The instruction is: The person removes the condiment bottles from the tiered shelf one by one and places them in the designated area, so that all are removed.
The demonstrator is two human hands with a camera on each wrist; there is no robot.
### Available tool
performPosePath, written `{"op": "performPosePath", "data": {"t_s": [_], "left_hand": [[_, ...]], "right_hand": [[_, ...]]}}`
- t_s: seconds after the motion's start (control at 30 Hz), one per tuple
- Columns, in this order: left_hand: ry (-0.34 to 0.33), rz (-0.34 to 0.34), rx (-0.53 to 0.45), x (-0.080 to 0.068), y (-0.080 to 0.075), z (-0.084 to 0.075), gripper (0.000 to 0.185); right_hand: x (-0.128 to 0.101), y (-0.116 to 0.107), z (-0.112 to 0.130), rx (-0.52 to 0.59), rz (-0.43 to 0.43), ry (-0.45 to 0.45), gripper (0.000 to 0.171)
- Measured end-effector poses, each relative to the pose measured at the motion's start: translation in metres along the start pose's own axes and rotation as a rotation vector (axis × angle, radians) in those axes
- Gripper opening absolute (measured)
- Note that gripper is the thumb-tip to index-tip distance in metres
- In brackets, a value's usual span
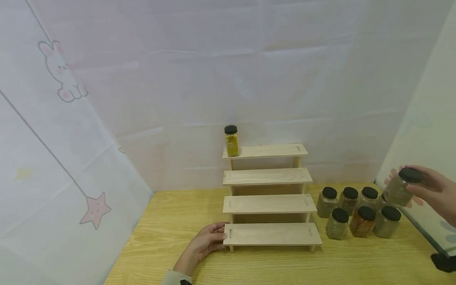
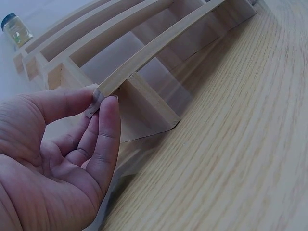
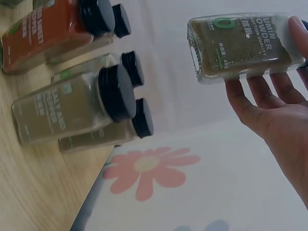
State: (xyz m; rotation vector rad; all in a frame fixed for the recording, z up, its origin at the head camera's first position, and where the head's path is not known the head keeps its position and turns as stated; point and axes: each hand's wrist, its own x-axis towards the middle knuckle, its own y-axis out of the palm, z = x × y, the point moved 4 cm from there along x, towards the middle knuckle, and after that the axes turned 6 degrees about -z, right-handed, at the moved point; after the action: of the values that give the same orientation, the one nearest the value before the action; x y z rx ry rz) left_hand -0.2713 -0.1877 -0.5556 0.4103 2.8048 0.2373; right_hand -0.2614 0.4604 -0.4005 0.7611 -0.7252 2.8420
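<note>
A spice jar of cumin powder (image 3: 231, 50) with a black lid is held up by my right hand (image 1: 438, 192), over the far right of the table. In the right wrist view, my thumb and fingers grip it from opposite sides near the lid. With thumb and fingertips, my left hand (image 2: 57, 159) pinches the left end of the lowest step of a four-tier wooden rack (image 1: 272, 233). A jar with yellow contents (image 1: 232, 144) stands upright at the left end of the top step.
Several black-lidded spice jars stand grouped right of the rack, among them one with orange-red contents (image 1: 362, 223) and a salt-labelled one (image 3: 57, 113). A pale patterned sheet (image 1: 192, 99) hangs behind the wooden table (image 1: 171, 221). A black object (image 1: 443, 262) lies at the right edge.
</note>
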Motion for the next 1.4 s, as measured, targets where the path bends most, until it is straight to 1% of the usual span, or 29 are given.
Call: {"op": "performPosePath", "data": {"t_s": [0.17, 0.27, 0.37, 0.5, 0.53, 0.6, 0.63, 0.73, 0.77, 0.8, 0.83, 0.9, 0.93, 1.0, 1.03, 1.13, 1.2, 1.23, 1.3, 1.33, 1.4], "left_hand": [[0.002, -0.003, -0.004, 0.0, 0.0, 0.0, 0.072], [0.01, 0.001, -0.001, -0.001, 0.0, 0.0, 0.071], [0.01, 0.0, 0.001, -0.001, 0.001, -0.001, 0.071], [0.002, -0.008, 0.001, -0.001, 0.0, -0.001, 0.071], [0.002, -0.009, 0.001, -0.001, 0.0, 0.0, 0.07], [0.002, -0.01, 0.0, -0.001, 0.0, 0.0, 0.07], [0.002, -0.009, 0.0, -0.001, 0.0, 0.0, 0.07], [0.0, -0.006, -0.004, -0.001, 0.0, 0.0, 0.07], [0.001, -0.005, -0.003, -0.001, 0.0, 0.0, 0.07], [0.0, -0.005, -0.003, -0.001, 0.0, 0.0, 0.07], [-0.002, -0.005, -0.004, -0.002, 0.0, 0.0, 0.071], [-0.003, -0.005, -0.004, -0.002, 0.0, 0.0, 0.071], [-0.003, -0.006, -0.004, -0.002, 0.0, 0.0, 0.071], [-0.004, -0.007, -0.005, -0.002, 0.0, 0.0, 0.071], [-0.003, -0.008, -0.004, -0.002, 0.001, -0.001, 0.071], [0.001, -0.01, -0.001, -0.002, 0.002, -0.002, 0.07], [0.004, -0.009, 0.0, -0.002, 0.003, -0.002, 0.07], [0.005, -0.008, 0.001, -0.002, 0.003, -0.002, 0.07], [0.004, -0.008, -0.001, -0.002, 0.003, -0.002, 0.069], [0.004, -0.008, 0.0, -0.002, 0.003, -0.002, 0.069], [0.002, -0.012, 0.002, -0.002, 0.003, -0.002, 0.07]], "right_hand": [[-0.005, -0.007, -0.014, 0.023, -0.04, -0.022, 0.068], [-0.005, -0.01, -0.022, 0.188, -0.007, -0.075, 0.065], [-0.006, -0.014, -0.031, 0.39, 0.049, -0.115, 0.063], [-0.011, -0.019, -0.045, 0.461, 0.052, -0.124, 0.066], [-0.012, -0.02, -0.048, 0.457, 0.048, -0.129, 0.067], [-0.014, -0.022, -0.054, 0.343, 0.009, -0.135, 0.068], [-0.015, -0.024, -0.056, 0.305, -0.006, -0.14, 0.068], [-0.02, -0.027, -0.062, 0.074, -0.062, -0.156, 0.07], [-0.021, -0.028, -0.064, 0.018, -0.074, -0.159, 0.072], [-0.023, -0.029, -0.067, 0.004, -0.077, -0.16, 0.072], [-0.024, -0.03, -0.07, 0.019, -0.072, -0.156, 0.073], [-0.027, -0.03, -0.076, 0.114, -0.034, -0.146, 0.073], [-0.028, -0.03, -0.079, 0.127, -0.026, -0.149, 0.073], [-0.031, -0.03, -0.085, 0.132, -0.021, -0.148, 0.073], [-0.032, -0.03, -0.09, 0.155, -0.011, -0.147, 0.073], [-0.037, -0.03, -0.102, 0.123, -0.029, -0.132, 0.074], [-0.041, -0.029, -0.111, 0.206, -0.014, -0.108, 0.073], [-0.042, -0.029, -0.115, 0.278, 0.007, -0.099, 0.073], [-0.045, -0.028, -0.122, 0.35, 0.014, -0.086, 0.072], [-0.046, -0.027, -0.125, 0.379, 0.017, -0.084, 0.071], [-0.049, -0.025, -0.128, 0.387, 0.016, -0.102, 0.07]]}}
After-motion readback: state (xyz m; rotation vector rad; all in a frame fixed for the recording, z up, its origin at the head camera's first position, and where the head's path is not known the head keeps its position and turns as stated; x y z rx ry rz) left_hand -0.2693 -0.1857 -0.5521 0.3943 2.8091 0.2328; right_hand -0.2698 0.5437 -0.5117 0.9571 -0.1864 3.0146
